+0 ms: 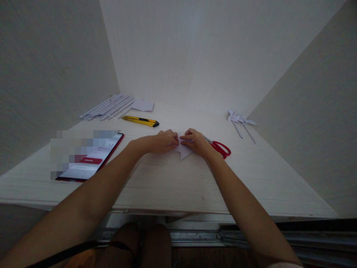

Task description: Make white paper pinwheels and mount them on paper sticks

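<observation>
Both my hands rest together on a small folded piece of white paper (183,151) lying on the pale wooden table (173,182). My left hand (161,142) pinches its left part with curled fingers. My right hand (196,142) presses and pinches the right part, fingertips almost meeting the left hand's. A pointed corner of the paper sticks out below the hands. Most of the paper is hidden under the fingers.
Red-handled scissors (220,147) lie just right of my right hand. A yellow utility knife (141,120) lies behind the hands. White paper sticks (107,107) and a paper square (143,105) sit at the back left. A phone (92,160) lies at left, paper pinwheels (240,120) at right.
</observation>
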### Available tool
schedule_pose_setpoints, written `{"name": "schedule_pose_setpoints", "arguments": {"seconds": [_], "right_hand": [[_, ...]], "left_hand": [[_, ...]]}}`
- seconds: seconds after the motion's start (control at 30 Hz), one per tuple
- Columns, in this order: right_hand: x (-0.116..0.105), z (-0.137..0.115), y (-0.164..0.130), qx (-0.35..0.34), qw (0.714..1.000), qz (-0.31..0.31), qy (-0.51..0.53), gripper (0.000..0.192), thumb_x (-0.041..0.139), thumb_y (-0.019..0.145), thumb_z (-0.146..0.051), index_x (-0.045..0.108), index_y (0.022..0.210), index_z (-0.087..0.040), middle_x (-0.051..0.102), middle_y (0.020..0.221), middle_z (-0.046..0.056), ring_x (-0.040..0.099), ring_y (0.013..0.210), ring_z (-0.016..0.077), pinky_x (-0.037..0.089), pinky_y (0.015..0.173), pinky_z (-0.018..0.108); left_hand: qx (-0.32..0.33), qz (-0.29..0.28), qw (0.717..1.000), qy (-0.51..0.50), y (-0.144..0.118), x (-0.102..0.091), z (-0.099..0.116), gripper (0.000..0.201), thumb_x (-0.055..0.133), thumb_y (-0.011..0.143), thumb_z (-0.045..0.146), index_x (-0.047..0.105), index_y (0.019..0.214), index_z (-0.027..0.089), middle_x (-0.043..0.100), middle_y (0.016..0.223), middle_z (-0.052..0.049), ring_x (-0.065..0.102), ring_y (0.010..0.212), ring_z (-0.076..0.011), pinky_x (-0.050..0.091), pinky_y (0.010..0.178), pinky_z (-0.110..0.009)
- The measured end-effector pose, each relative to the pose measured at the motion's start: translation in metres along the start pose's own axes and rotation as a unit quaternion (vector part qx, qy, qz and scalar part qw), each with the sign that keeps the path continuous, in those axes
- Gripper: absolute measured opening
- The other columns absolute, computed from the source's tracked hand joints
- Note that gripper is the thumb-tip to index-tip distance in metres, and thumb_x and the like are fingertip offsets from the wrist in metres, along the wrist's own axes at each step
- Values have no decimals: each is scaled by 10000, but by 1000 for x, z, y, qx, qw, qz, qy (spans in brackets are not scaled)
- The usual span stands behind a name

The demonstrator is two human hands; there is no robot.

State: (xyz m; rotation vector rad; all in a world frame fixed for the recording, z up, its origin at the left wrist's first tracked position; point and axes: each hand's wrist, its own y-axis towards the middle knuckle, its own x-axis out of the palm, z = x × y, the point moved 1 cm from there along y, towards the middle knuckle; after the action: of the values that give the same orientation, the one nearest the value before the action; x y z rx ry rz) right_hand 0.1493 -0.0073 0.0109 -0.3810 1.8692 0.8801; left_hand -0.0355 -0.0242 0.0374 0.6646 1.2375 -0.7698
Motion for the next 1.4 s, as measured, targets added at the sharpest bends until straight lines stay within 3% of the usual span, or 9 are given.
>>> {"name": "schedule_pose_setpoints", "arguments": {"seconds": [0.37,0.87,1.27,1.4], "right_hand": [[-1,0,0,9,1000,-4,5,196,557,782,-239,670,937,-199,548,837,61,495,763,140,414,711,288],[0,-1,0,3,1000,-9,8,202,545,792,-264,670,936,-196,553,837,63,496,763,140,407,714,283],[-4,-9,2,-10,1000,-26,-11,195,571,773,-258,673,921,-185,549,848,67,498,779,145,408,730,282],[-4,-9,1,-3,1000,-26,-5,204,578,767,-242,669,941,-187,551,861,70,499,782,144,407,741,282]], "left_hand": [[52,73,995,-53,2,2,-14,240,414,816,117,631,916,140,619,987,-72,568,865,-121,409,813,-241],[75,93,988,-95,3,7,-24,221,459,808,153,662,897,154,638,998,-72,592,853,-117,430,796,-234],[80,78,992,-60,3,4,-16,223,445,796,133,664,835,134,600,977,-89,560,847,-129,415,823,-272],[89,102,990,-29,3,4,-14,200,477,788,155,675,764,153,568,994,-90,475,969,-171,371,885,-323]]}}
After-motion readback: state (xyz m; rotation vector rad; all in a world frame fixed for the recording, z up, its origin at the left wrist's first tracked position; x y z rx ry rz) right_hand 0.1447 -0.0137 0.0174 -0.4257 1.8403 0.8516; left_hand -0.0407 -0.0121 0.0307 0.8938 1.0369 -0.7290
